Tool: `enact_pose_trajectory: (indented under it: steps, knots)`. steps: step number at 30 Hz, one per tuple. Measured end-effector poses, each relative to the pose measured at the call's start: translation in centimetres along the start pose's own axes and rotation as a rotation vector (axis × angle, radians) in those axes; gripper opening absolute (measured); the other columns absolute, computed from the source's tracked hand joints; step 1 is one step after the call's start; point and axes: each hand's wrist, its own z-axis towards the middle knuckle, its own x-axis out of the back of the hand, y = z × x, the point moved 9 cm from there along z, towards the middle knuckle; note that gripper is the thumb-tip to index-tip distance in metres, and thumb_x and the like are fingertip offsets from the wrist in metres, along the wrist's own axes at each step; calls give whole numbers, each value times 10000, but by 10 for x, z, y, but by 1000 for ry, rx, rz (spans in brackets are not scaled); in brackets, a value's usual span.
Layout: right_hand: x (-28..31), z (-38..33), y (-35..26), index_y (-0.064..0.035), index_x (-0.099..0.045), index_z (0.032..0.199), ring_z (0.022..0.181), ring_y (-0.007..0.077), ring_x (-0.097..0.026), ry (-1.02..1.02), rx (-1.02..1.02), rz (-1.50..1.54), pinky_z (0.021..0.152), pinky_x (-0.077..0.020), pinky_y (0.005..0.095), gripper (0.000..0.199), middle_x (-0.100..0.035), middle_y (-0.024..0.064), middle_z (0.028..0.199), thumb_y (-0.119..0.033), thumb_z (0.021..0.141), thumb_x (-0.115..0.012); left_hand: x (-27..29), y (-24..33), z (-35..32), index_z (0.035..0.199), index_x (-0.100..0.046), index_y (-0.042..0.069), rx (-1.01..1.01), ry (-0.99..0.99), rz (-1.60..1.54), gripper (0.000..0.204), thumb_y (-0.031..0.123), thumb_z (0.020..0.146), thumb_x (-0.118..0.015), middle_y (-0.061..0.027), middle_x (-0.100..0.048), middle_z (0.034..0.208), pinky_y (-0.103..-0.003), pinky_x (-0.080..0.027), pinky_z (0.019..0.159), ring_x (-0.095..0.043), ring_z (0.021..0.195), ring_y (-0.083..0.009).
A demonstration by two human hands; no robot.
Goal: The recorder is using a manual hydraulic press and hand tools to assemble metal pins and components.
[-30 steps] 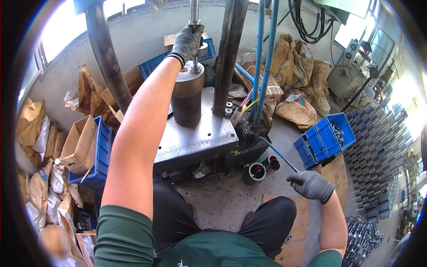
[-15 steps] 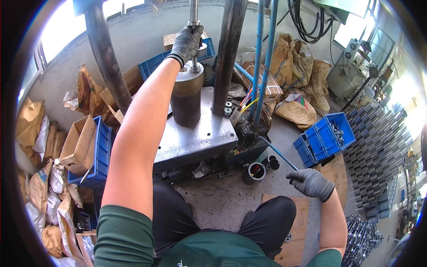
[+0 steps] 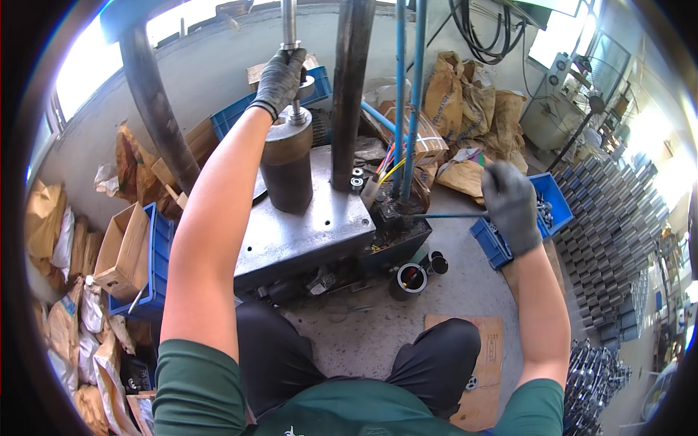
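My left hand point(image 3: 282, 81), in a grey glove, is closed around a metal shaft assembly under a bright vertical press rod point(image 3: 289, 22). A washer-like metal ring point(image 3: 305, 89) shows beside its fingers. Below it stands a thick dark steel cylinder point(image 3: 286, 167) with a narrow pin rising from its top, on a flat metal press table point(image 3: 298, 236). My right hand point(image 3: 511, 207), gloved too and blurred by motion, is at the end of a blue lever point(image 3: 451, 215) and appears closed on it. The lever lies roughly level; its far end meets a dark valve block.
Dark press columns point(image 3: 354, 94) flank the cylinder. Blue bins point(image 3: 550, 196) with metal parts stand at right, beside stacked grey tubes point(image 3: 603, 218). A cup point(image 3: 408, 280) sits on the floor. Sacks and a wooden box point(image 3: 123, 251) crowd the left.
My right hand has moved up, and the blue lever has swung from sloping downward to about level. My left hand stays on the shaft assembly. The whole view has shifted slightly.
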Motion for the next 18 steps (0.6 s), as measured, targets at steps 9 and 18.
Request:
enact_pose_trajectory:
  steps: [9,18]
  knots:
    - [-52,52,80,-76,-716,951,912,401,-713,-158,-349,-188,826,-566,504,200,-738,198,942,-254,925,-629,17,-6,-3,1074,-636,77,-47,6,-72,282,358,1046,-641,-2,-618,762,-278,-525,538,-589,670,-88]
    - [-24,12,104,-86,-757,1103,1031,379,-707,-121,-432,-169,916,-562,455,264,-727,195,1115,-124,863,-654,25,42,-126,1095,-612,14,-346,156,-545,137,147,1065,-594,-26,-634,811,-243,-445,546,-560,630,-91]
